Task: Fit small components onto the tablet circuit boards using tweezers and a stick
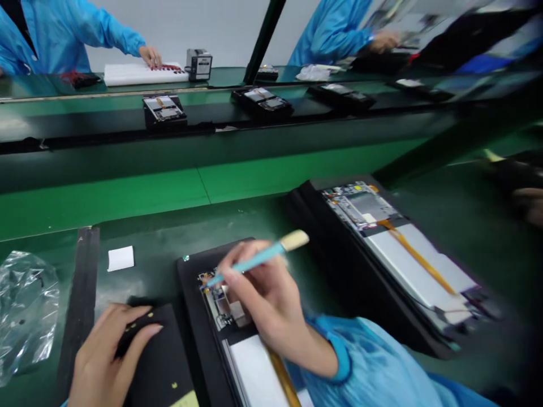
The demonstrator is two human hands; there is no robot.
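Observation:
My right hand (267, 299) pinches a slim light-blue tool (258, 260) with a cream-coloured end. Its blue tip touches the upper left of the circuit board in an opened electronic device (224, 311), which lies in a black holder (190, 282). A white battery (258, 370) and an orange flat cable (280, 376) show below the board, partly covered by my right hand. My left hand (106, 350) curls its thumb and fingers around the top corner of a flat black block (165, 362), which bears small yellow pieces.
A second opened device (407, 254) on a black holder lies at right. A white card (121, 258) and a clear plastic bag (29, 311) are at left. Several devices (165, 108) stand on the belt beyond. Across it, co-workers' hands (150, 56) are busy; another hand (530, 203) is at far right.

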